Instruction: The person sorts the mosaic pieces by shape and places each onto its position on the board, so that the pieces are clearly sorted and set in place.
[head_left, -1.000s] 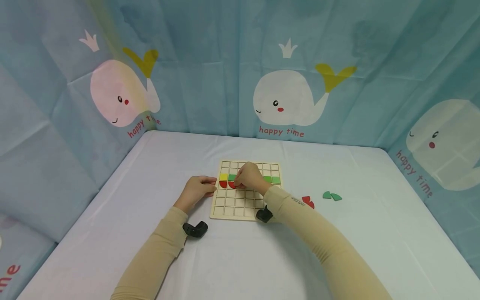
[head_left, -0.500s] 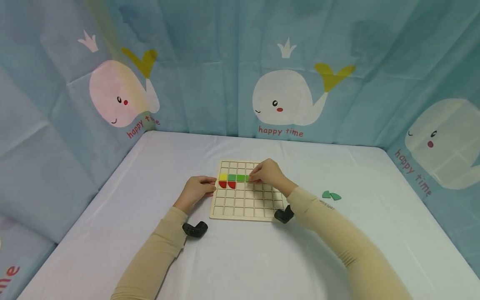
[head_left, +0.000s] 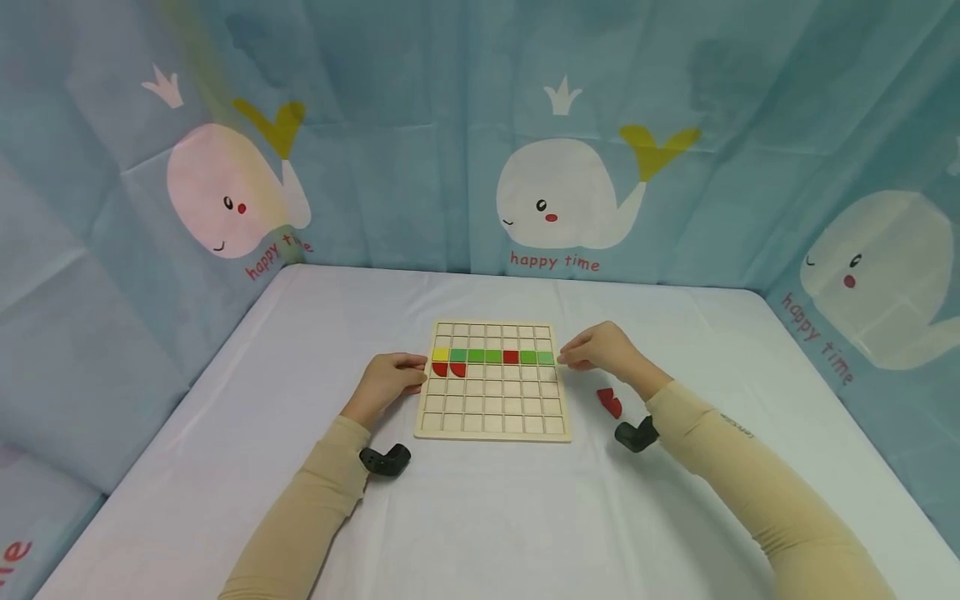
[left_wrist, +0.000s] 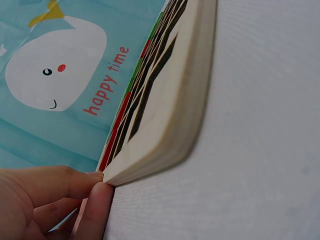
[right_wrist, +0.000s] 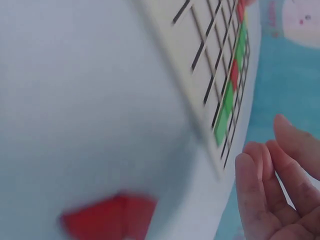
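A wooden grid board (head_left: pixel 493 423) lies flat on the table. One row holds a yellow square (head_left: pixel 441 354), several green squares (head_left: pixel 483 357) and a red square (head_left: pixel 511 357). Below the row's left end sit two red quarter-circle pieces (head_left: pixel 448 370). My left hand (head_left: pixel 386 383) pinches the board's left edge; its thumb (left_wrist: pixel 96 207) and index finger meet there in the left wrist view. Just off the board's right edge, my right hand (head_left: pixel 609 350) has loosely bent fingers (right_wrist: pixel 247 177) with nothing between them.
Two loose red pieces (head_left: pixel 610 402) lie on the white table (head_left: pixel 480 517) right of the board, below the right hand. A black wrist device (head_left: pixel 636 434) sits on the right wrist and another (head_left: pixel 386 460) on the left. Whale-print curtains (head_left: pixel 420 192) enclose the table.
My right hand has moved right, off the board, uncovering the row's right end and the loose red pieces. The loose green pieces are now hidden by the right wrist. The left hand stays at the edge.
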